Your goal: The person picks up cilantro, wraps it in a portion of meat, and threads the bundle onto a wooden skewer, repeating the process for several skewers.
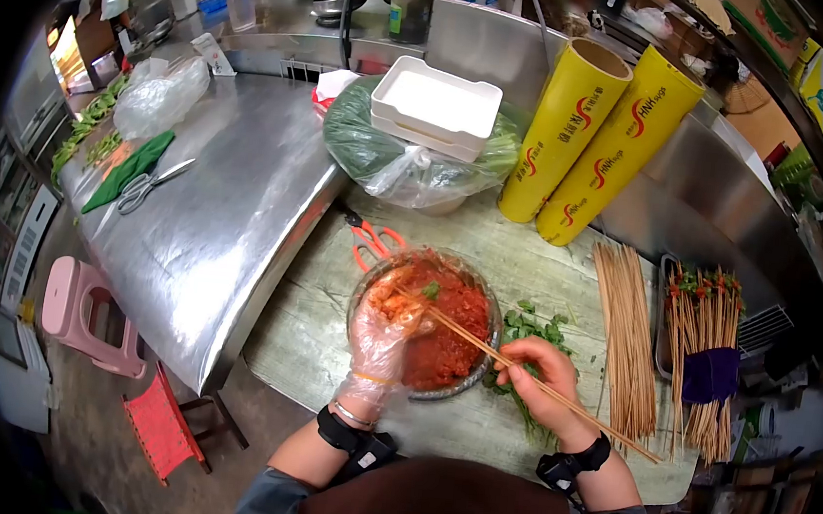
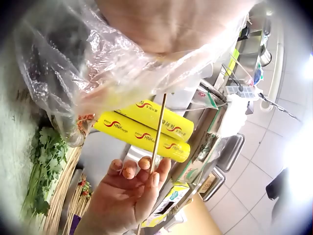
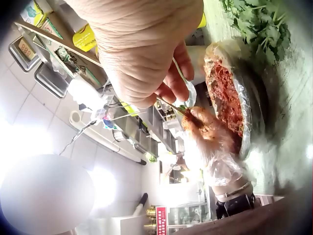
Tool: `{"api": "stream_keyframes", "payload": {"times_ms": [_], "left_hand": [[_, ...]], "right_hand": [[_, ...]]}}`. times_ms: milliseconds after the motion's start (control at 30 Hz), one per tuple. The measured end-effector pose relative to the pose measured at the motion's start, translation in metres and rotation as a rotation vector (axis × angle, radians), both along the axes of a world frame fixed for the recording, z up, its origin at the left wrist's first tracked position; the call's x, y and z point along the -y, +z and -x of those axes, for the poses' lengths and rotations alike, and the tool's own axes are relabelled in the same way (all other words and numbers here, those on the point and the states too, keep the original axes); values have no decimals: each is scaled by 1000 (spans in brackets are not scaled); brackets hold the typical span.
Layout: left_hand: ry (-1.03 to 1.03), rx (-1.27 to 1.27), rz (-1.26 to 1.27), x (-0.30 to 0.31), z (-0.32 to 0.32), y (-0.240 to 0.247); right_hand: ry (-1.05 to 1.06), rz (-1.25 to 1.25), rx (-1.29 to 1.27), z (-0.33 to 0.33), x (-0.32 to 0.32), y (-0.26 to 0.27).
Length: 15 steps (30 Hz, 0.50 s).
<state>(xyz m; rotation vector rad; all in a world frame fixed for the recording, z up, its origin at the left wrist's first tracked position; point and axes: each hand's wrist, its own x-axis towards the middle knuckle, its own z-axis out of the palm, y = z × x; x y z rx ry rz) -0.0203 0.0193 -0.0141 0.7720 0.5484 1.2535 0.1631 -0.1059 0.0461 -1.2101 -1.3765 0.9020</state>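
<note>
My left hand (image 1: 386,318), in a clear plastic glove with a rubber band at the wrist, is over a bowl (image 1: 497,313) of red-seasoned minced meat (image 1: 458,344). Its curled, red-smeared fingers pinch a bit of that meat around the tip of a bamboo skewer (image 1: 556,395), where a green leaf (image 3: 183,106) shows. My bare right hand (image 1: 543,381) grips the skewer partway along, thumb against fingers, right of the bowl. The skewer slants down right from the left hand. Sprigs of cilantro (image 1: 534,328) lie beside the bowl, partly beneath the right hand.
Loose bamboo skewers (image 1: 624,344) lie to the right, beside a tray with finished skewers (image 1: 709,327) topped in red and green. Two yellow film rolls (image 1: 564,133) stand behind. Orange-handled scissors (image 1: 373,244) touch the bowl's far left. A white container (image 1: 434,112) sits on bagged greens (image 1: 363,145).
</note>
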Motion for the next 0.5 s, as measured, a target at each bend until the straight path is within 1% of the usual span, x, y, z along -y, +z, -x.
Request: {"api": "stream_keyframes", "payload": {"times_ms": [67,133,167,200,233,267,300,367,467,500], "left_hand": [[15,-17,5,0,0,1],[-19,-39,8,-3,3,-8],[21,-14,-33,-2,-1,-7],[52,-81,-39,-2,-3,-3],[35,-82,-87,0,0,0],[7,-29,-98,1,-1,10],[27,39,-102,0,-1,9],[32,31,-126,3,-3,16],[25,-73,-17,4,-4,12],[35,-66,-14,6,-5,15]], "right_hand": [[-33,20,-94,6,-1,-7],[12,33,-46,4,-4,-10],[6,41,-14,0,-3,-7],[4,17,-22,-2,-2,-2],[-4,-11,-24,-4,1,2],[3,38,-107,-12,9,2],[0,153,-265,-20,18,4],[-19,30,-470,-35,30,-2],[-93,133,-393,-36,45,11],[-149,103,-408,-39,51,9]]}}
